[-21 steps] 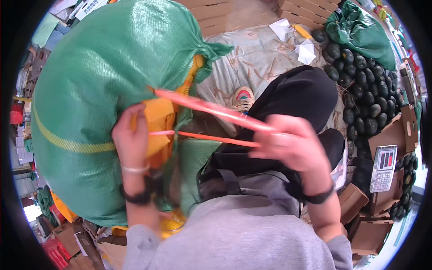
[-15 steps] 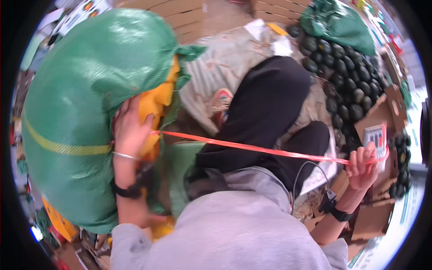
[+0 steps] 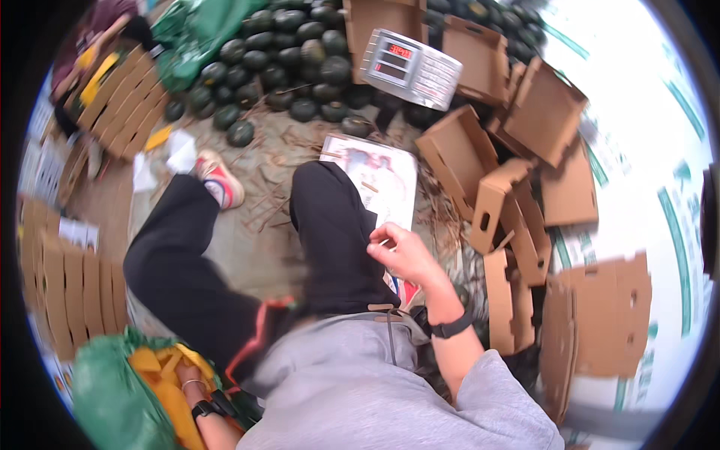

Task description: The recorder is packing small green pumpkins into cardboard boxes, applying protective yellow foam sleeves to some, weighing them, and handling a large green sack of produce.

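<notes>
A bulging green woven sack (image 3: 124,394) lies at my lower left, with flat-looking yellow pieces (image 3: 161,379) showing at its mouth. My left hand (image 3: 190,375) reaches in against the yellow pieces, its fingers mostly hidden among them. A red plastic ribbon (image 3: 259,330) loops loosely beside my lap, blurred, its ends hard to follow. Raised over my right thigh, my right hand (image 3: 401,251) has loosely bent fingers, thumb apart, nothing visible in them. Beyond it lies a white printed sheet or box (image 3: 401,184) on the ground.
Many dark green round squashes (image 3: 300,71) are heaped ahead, beside a green sheet (image 3: 202,37). A scale display (image 3: 411,69) stands among open cardboard trays (image 3: 457,154) on the right. Stacked cardboard (image 3: 75,289) is on the left. Another person (image 3: 82,64) is at the far left.
My view has turned to the right. My right hand has let go of the red ribbon, which was stretched taut and now hangs slack. My left hand remains at the sack.
</notes>
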A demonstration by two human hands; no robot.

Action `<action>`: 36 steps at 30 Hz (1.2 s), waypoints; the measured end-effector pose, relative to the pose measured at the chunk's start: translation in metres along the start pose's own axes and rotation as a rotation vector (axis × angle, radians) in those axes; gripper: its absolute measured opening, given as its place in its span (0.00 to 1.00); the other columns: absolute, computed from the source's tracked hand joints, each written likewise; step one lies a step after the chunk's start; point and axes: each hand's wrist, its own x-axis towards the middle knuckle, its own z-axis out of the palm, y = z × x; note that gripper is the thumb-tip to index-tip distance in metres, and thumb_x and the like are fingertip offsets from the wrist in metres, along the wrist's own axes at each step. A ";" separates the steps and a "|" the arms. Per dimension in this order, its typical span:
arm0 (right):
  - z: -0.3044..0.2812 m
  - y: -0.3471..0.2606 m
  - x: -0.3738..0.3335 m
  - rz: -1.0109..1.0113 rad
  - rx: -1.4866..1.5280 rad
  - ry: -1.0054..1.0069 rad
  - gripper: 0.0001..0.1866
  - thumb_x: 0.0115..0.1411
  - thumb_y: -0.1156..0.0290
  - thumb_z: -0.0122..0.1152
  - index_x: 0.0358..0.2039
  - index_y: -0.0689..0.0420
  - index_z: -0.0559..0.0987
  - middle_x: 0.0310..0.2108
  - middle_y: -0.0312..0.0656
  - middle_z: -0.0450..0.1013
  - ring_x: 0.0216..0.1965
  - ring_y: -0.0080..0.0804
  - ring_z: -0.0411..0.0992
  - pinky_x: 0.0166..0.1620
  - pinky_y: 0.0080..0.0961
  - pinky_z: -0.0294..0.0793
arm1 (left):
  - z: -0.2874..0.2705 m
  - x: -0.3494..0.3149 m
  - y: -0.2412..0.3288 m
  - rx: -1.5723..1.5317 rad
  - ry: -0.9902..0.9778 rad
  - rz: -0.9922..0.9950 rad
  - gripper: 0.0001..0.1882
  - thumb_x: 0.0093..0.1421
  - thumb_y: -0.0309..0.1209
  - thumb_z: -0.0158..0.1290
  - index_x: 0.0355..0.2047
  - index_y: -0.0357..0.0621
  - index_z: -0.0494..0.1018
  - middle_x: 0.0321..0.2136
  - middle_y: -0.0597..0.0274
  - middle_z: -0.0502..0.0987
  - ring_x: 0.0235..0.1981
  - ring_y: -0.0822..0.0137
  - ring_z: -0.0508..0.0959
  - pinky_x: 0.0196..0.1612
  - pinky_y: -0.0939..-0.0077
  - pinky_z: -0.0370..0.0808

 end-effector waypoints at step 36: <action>-0.111 0.221 0.148 0.146 -0.264 0.385 0.17 0.56 0.67 0.59 0.41 0.66 0.75 0.35 0.56 0.75 0.38 0.53 0.74 0.43 0.38 0.72 | 0.125 0.266 0.468 0.795 0.148 0.666 0.38 0.44 0.36 0.62 0.57 0.47 0.63 0.50 0.44 0.66 0.52 0.42 0.65 0.56 0.56 0.65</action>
